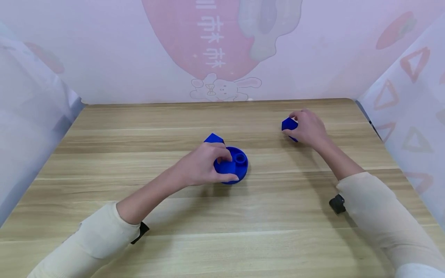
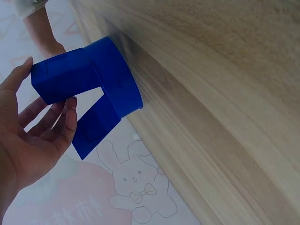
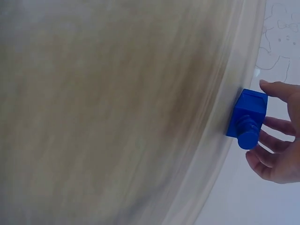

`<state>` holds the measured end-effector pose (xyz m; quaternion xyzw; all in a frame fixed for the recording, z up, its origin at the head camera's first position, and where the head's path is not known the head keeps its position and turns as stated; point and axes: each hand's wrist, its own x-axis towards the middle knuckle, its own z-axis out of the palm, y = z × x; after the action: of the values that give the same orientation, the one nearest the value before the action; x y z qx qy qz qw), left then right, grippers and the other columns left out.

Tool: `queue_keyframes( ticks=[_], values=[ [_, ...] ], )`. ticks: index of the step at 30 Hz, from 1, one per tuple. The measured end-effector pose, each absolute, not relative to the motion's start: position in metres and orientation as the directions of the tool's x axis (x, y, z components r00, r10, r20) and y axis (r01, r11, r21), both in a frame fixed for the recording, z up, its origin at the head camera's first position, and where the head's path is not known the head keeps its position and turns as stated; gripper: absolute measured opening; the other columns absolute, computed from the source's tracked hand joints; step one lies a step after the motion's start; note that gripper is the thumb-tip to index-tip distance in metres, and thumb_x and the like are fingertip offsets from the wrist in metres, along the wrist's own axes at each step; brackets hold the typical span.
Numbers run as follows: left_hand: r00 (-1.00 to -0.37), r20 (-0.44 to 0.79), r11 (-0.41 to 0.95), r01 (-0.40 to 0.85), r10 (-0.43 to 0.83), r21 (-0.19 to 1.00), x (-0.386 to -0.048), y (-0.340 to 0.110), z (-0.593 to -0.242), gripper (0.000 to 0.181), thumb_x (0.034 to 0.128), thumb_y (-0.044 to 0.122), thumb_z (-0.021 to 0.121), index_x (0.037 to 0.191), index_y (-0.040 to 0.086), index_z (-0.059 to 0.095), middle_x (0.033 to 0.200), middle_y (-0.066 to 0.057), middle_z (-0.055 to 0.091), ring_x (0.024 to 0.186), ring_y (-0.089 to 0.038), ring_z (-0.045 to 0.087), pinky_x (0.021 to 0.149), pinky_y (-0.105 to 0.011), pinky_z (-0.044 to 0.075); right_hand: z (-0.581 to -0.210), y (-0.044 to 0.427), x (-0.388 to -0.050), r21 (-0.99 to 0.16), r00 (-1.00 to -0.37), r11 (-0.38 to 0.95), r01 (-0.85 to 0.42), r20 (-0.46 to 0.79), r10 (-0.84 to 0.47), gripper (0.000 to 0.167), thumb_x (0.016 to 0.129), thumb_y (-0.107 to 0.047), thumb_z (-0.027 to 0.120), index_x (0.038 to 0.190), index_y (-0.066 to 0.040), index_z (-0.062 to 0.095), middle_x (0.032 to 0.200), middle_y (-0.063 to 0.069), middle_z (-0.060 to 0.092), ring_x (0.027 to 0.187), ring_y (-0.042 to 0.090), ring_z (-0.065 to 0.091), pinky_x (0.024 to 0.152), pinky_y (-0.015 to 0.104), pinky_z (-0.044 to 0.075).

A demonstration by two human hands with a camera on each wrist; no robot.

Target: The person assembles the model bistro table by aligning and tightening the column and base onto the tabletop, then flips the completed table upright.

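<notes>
A round blue base [image 1: 244,172] rests on the table with a short hollow post [image 1: 240,158] inside its rim. Two angular blue blocks stand up from it. My left hand [image 1: 208,164] pinches the nearer block [image 2: 61,75] between thumb and fingers. The other block [image 2: 96,129] sits behind that hand, partly hidden in the head view. Farther back on the right, my right hand [image 1: 309,128] grips a separate blue block [image 1: 289,124]. In the right wrist view a round peg [image 3: 247,139] sticks out of this block [image 3: 253,101], close to the table surface.
The wood-grain table [image 1: 194,239] ends at a printed back panel [image 1: 313,69]. White printed sheets [image 1: 413,116] hang along both sides. A dark wrist camera [image 1: 337,204] juts out below the right sleeve, and another [image 1: 140,233] below the left.
</notes>
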<state>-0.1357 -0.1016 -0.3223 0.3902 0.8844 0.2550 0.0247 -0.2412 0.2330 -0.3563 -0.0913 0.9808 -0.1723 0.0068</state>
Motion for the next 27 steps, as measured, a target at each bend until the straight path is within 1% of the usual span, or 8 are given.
queue_keyframes(
  ticks=[4,8,13,18,20,23,25,27],
  values=[
    [-0.681,0.131,0.569,0.689,0.72,0.45,-0.135,-0.104,-0.32,0.037,0.082,0.035,0.09,0.104,0.008,0.077,0.104,-0.004,0.072,0.095,-0.017,0.066,0.083,-0.034,0.06,-0.357,0.234,-0.247,-0.383,-0.986,0.915,-0.126,-0.053,-0.158,0.056,0.092,-0.025,0.078,0.136,0.005,0.059,0.133,0.032,0.06,0.123,0.049,0.057,0.096,0.064,0.05],
    [-0.665,0.097,0.563,0.693,0.741,0.449,-0.135,-0.106,-0.317,0.04,0.0803,0.026,0.092,0.112,0.007,0.077,0.115,-0.007,0.072,0.104,-0.022,0.067,0.091,-0.038,0.059,-0.357,0.234,-0.249,-0.411,-0.984,0.906,-0.101,-0.091,-0.151,0.055,0.095,-0.021,0.075,0.138,0.007,0.056,0.136,0.034,0.057,0.125,0.051,0.055,0.1,0.066,0.048],
    [-0.632,0.087,0.534,0.713,0.77,0.454,-0.138,-0.11,-0.318,0.038,0.0819,0.016,0.09,0.116,0.004,0.076,0.116,-0.01,0.071,0.105,-0.024,0.068,0.091,-0.038,0.06,-0.357,0.232,-0.249,-0.422,-0.983,0.896,-0.136,-0.055,-0.175,0.052,0.096,-0.018,0.073,0.138,0.009,0.057,0.134,0.035,0.059,0.125,0.05,0.055,0.105,0.063,0.046],
    [-0.607,0.074,0.506,0.719,0.791,0.477,-0.142,-0.117,-0.317,0.037,0.0851,0.006,0.085,0.12,0.001,0.075,0.12,-0.012,0.07,0.113,-0.027,0.067,0.095,-0.039,0.058,-0.355,0.226,-0.243,-0.487,-0.977,0.852,-0.194,0.018,-0.213,0.053,0.095,-0.016,0.073,0.138,0.01,0.057,0.126,0.033,0.064,0.116,0.046,0.061,0.096,0.058,0.053],
    [-0.61,0.067,0.504,0.707,0.79,0.496,-0.142,-0.121,-0.317,0.037,0.0861,0.001,0.083,0.122,0.001,0.074,0.124,-0.013,0.069,0.118,-0.028,0.065,0.098,-0.04,0.057,-0.353,0.222,-0.241,-0.525,-0.972,0.822,-0.219,0.046,-0.23,0.053,0.094,-0.013,0.074,0.138,0.011,0.057,0.123,0.032,0.065,0.111,0.045,0.064,0.091,0.056,0.056],
    [-0.629,0.07,0.509,0.684,0.774,0.522,-0.143,-0.125,-0.317,0.039,0.0866,-0.002,0.081,0.125,0.001,0.073,0.129,-0.014,0.067,0.123,-0.031,0.062,0.101,-0.042,0.055,-0.35,0.215,-0.237,-0.567,-0.962,0.781,-0.262,0.084,-0.261,0.054,0.092,-0.009,0.075,0.138,0.013,0.056,0.12,0.033,0.065,0.107,0.046,0.067,0.087,0.056,0.058],
    [-0.659,0.071,0.525,0.654,0.748,0.545,-0.143,-0.127,-0.318,0.044,0.0857,0.0,0.083,0.128,0.001,0.071,0.132,-0.015,0.066,0.123,-0.032,0.062,0.1,-0.044,0.055,-0.349,0.212,-0.235,-0.592,-0.956,0.756,-0.28,0.101,-0.275,0.053,0.091,-0.007,0.076,0.137,0.013,0.057,0.119,0.033,0.065,0.105,0.046,0.068,0.086,0.055,0.059],
    [-0.698,0.071,0.543,0.614,0.713,0.573,-0.143,-0.127,-0.32,0.049,0.0844,0.005,0.086,0.13,-0.001,0.069,0.131,-0.016,0.066,0.118,-0.032,0.063,0.097,-0.045,0.056,-0.347,0.208,-0.232,-0.619,-0.952,0.73,-0.289,0.11,-0.284,0.051,0.091,-0.006,0.076,0.135,0.013,0.059,0.117,0.033,0.066,0.104,0.045,0.068,0.086,0.054,0.06]
  ],
)
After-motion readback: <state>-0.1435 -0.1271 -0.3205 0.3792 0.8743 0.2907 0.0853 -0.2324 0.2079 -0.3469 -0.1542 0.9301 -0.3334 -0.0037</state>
